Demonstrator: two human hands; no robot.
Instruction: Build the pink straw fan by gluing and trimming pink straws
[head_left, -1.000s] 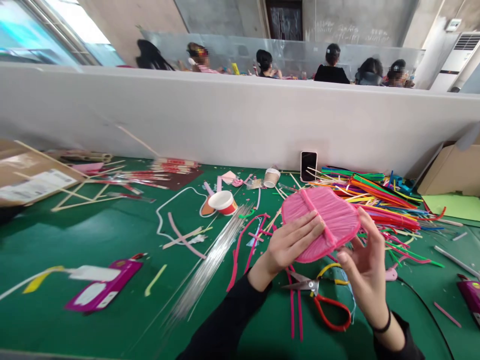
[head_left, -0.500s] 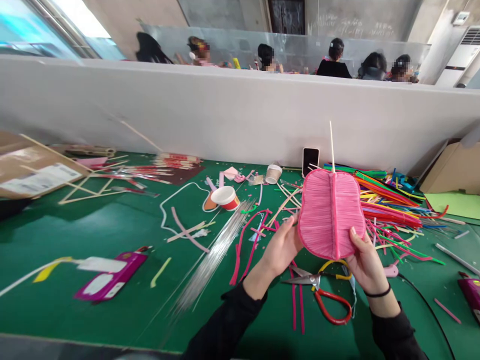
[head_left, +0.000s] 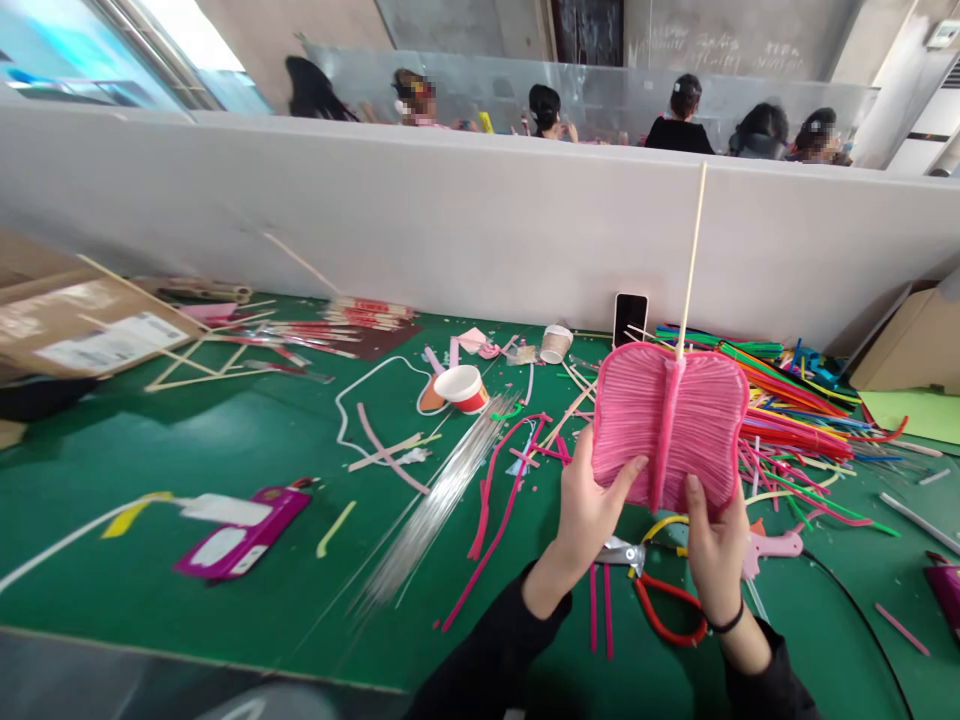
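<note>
Left hand (head_left: 592, 505): closed on the lower left edge of the pink woven panel (head_left: 667, 425), thumb pressed on the near face, other fingers hidden behind it.
Right hand (head_left: 712, 545): pinching the bottom edge of the same panel just right of its raised middle rib, thumb on the near face, remaining fingers out of sight behind; dark band on the wrist.
Pink woven panel: held upright above both hands, clear of the desk (head_left: 225, 450), near face turned toward the camera, ribbed surface, rounded corners.
Thin stick (head_left: 691, 255): rising from the top of the panel's middle rib, well above both hands, leaning slightly right.
Scissors (head_left: 621, 551): flat on the desk between and just below the two hands, red handles curving beneath the right wrist.
Loose pink strips (head_left: 499, 520): on the desk left of the left hand, more beneath the left wrist.
Coloured strips (head_left: 780, 415): heaped on the desk beyond and right of the right hand, partly behind the panel.
Silver wire bundle (head_left: 431, 510): lying slantwise, farther left of the left hand.
Red-and-white cup (head_left: 463, 388): beyond and left of the left hand.
Paper cup (head_left: 556, 343): on its side, beyond the left hand.
Phone (head_left: 630, 318): propped against the white partition (head_left: 450, 230), beyond the panel.
Magenta package (head_left: 240, 530): far left of the left hand.
</note>
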